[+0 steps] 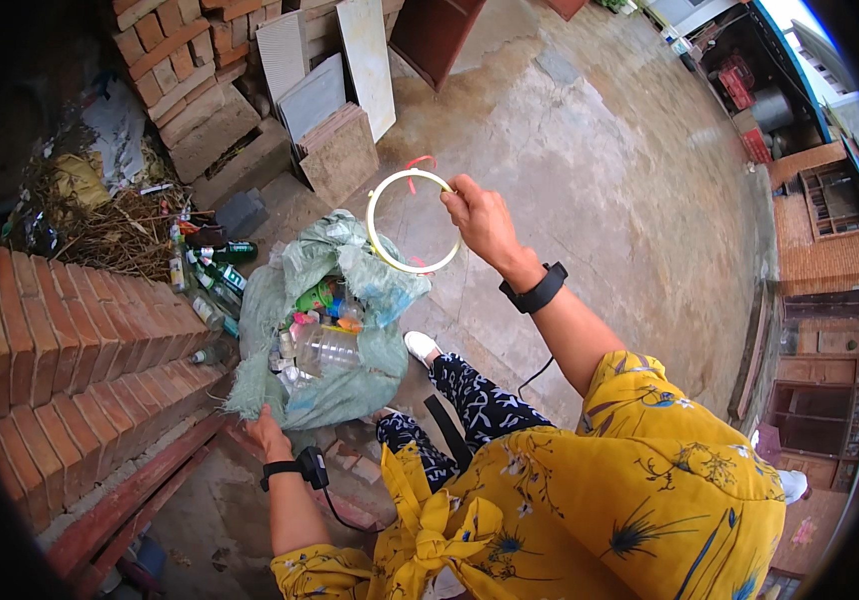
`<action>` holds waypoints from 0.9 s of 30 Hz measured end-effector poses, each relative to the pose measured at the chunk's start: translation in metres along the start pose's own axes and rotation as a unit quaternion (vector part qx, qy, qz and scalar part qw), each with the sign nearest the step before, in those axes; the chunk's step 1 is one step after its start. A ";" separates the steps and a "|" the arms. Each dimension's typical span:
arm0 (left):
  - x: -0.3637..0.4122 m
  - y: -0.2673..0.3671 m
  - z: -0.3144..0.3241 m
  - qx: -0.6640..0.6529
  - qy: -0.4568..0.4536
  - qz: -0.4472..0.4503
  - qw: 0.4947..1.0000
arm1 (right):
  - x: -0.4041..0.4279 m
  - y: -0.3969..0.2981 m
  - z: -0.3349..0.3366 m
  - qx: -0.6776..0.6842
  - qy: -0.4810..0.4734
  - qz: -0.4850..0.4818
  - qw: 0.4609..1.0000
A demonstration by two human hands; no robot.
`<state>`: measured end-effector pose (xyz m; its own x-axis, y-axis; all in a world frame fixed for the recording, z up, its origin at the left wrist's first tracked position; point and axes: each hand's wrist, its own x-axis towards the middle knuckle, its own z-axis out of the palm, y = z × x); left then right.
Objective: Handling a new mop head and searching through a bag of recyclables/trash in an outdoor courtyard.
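Note:
Between my arms, a pale green woven plastic sack (257, 360) gapes at the top. Clear plastic bottles (328, 346), a green container (315, 298) and other mixed waste show inside it. My left hand (268, 433) grips the lower rim of the sack. My right hand (483, 223) holds a thin whitish-yellow ring (375, 234) by its right side, above the far right edge of the sack's mouth. Red strips hang on the ring at its top and bottom.
Glass bottles (227, 277) lie left of the sack beside a heap of straw (126, 229) and rubbish. A brick wall (62, 360) rises at the left. Tiles and boards (369, 67) lean on stacked bricks (167, 56). My white shoe (420, 345) stands on the concrete floor (587, 187).

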<state>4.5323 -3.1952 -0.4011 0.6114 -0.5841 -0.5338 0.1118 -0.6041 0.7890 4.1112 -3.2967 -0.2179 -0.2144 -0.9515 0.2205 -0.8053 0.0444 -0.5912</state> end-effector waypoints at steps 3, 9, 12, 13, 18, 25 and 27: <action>0.004 -0.003 0.000 0.018 -0.006 0.006 1.000 | -0.004 0.009 -0.001 0.060 -0.023 0.050 0.997; 0.050 -0.042 -0.007 0.029 -0.082 0.025 0.996 | -0.048 0.039 -0.024 0.258 -0.006 0.270 0.928; 0.046 -0.032 0.005 0.052 -0.119 -0.037 0.991 | -0.123 0.072 -0.047 0.314 0.074 0.343 0.882; 0.046 -0.032 0.008 0.065 -0.140 -0.033 0.987 | -0.155 0.080 -0.051 0.317 0.104 0.369 0.868; 0.071 -0.027 0.001 0.261 -0.210 -0.059 0.940 | -0.344 0.085 -0.067 0.237 0.223 0.520 0.790; 0.103 -0.008 0.008 0.301 -0.256 -0.033 0.918 | -0.553 0.077 -0.076 0.264 0.474 0.664 0.514; 0.051 -0.005 0.032 0.386 -0.242 -0.027 0.890 | -0.593 0.063 -0.088 0.255 0.526 0.678 0.446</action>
<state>4.5377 -3.2391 -0.4424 0.1918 -0.5947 -0.7807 -0.5551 -0.7217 0.4134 4.1389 -2.7030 -0.3174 -0.6692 0.5258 -0.5251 0.6322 0.0313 -0.7742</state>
